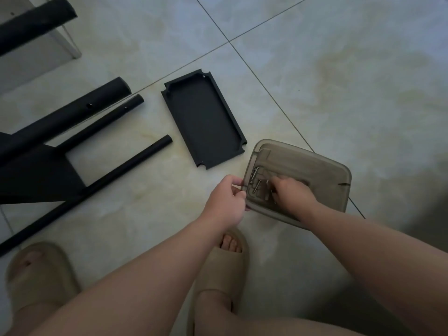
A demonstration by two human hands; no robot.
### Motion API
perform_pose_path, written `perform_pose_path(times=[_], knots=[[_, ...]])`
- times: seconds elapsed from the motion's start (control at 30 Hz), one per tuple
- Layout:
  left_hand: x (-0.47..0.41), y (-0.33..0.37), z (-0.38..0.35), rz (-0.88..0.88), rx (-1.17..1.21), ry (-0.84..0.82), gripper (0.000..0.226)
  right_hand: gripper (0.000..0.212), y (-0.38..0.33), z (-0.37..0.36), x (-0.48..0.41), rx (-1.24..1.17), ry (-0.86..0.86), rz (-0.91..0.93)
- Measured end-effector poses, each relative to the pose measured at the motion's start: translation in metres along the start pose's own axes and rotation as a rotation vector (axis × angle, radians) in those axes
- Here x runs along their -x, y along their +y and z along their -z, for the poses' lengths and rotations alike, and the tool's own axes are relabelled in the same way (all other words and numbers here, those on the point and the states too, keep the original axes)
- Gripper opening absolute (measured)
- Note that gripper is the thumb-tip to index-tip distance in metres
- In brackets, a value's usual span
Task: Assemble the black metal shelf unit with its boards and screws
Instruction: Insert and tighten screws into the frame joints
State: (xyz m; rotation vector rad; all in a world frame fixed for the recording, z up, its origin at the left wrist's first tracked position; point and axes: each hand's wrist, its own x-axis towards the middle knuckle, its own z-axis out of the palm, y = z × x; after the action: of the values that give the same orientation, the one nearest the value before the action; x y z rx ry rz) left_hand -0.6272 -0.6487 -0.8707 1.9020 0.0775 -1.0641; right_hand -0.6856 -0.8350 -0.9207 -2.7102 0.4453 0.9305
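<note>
A translucent grey-brown plastic lid (315, 170) is held tilted above the tiled floor, and several metal screws (255, 180) lie on its near left part. My left hand (225, 202) pinches the lid's left edge. My right hand (292, 192) reaches onto the lid with curled fingers among the screws; whether it holds one is hidden. A black rectangular shelf board (203, 117) with notched corners lies flat on the floor above the hands. Black metal tubes (101, 117) and a partly built black frame (36, 170) lie at the left.
My feet in beige slides (38, 280) stand at the bottom, one under my left forearm. Another black tube (34, 23) and a pale panel lie at the top left. Light floor tiles (339, 69) stretch to the right.
</note>
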Motion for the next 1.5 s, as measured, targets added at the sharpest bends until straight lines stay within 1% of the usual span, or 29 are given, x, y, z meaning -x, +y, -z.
perform_pose_path(times=[0.13, 0.27, 0.43, 0.53, 0.63, 0.73, 0.83, 1.03, 1.13, 1.17, 1.2, 1.27, 1.3, 1.4, 1.5], knots=[[0.0, -0.001, 0.001, -0.01, 0.013, -0.012, 0.02, 0.029, -0.001, 0.0, -0.005, -0.076, 0.058, -0.034], [0.0, -0.002, 0.001, -0.006, 0.03, -0.013, 0.019, 0.035, 0.002, 0.0, -0.01, -0.043, 0.022, 0.009], [0.0, -0.001, 0.0, 0.0, 0.029, -0.017, 0.017, 0.03, 0.001, -0.003, -0.016, -0.012, 0.017, 0.001], [0.0, 0.0, 0.0, 0.011, 0.027, -0.019, 0.017, 0.034, 0.001, -0.004, -0.016, 0.016, 0.02, 0.0], [0.001, 0.001, 0.0, 0.022, 0.027, -0.023, 0.017, 0.036, 0.002, -0.003, -0.017, 0.058, 0.009, 0.038], [0.002, 0.002, 0.001, 0.025, 0.019, -0.03, 0.018, 0.033, 0.001, 0.0, -0.02, 0.079, -0.008, 0.037], [0.002, 0.003, 0.0, 0.035, 0.017, -0.033, 0.019, 0.026, 0.0, 0.004, -0.019, 0.058, 0.01, 0.013], [0.006, 0.011, 0.0, 0.057, -0.034, -0.03, 0.02, 0.022, -0.003, 0.028, 0.004, -0.075, 0.087, -0.017], [0.017, 0.022, 0.01, 0.093, -0.068, 0.027, 0.016, 0.015, -0.009, 0.058, 0.019, -0.155, 0.167, 0.002], [0.022, 0.028, 0.015, 0.129, -0.047, 0.047, 0.016, 0.012, -0.013, 0.07, 0.025, -0.189, 0.204, 0.013], [0.029, 0.035, 0.022, 0.184, 0.024, 0.058, 0.018, 0.01, -0.018, 0.084, 0.032, -0.226, 0.242, 0.024], [0.044, 0.052, 0.04, 0.307, 0.285, 0.022, 0.028, 0.006, -0.034, 0.112, 0.048, -0.294, 0.326, 0.079], [0.053, 0.06, 0.051, 0.333, 0.412, -0.013, 0.035, 0.005, -0.044, 0.126, 0.056, -0.312, 0.368, 0.13], [0.079, 0.08, 0.085, 0.285, 0.654, -0.083, 0.048, 0.007, -0.086, 0.17, 0.085, -0.32, 0.457, 0.29], [0.107, 0.098, 0.121, 0.211, 0.812, -0.102, 0.056, 0.01, -0.136, 0.207, 0.116, -0.309, 0.483, 0.425]])
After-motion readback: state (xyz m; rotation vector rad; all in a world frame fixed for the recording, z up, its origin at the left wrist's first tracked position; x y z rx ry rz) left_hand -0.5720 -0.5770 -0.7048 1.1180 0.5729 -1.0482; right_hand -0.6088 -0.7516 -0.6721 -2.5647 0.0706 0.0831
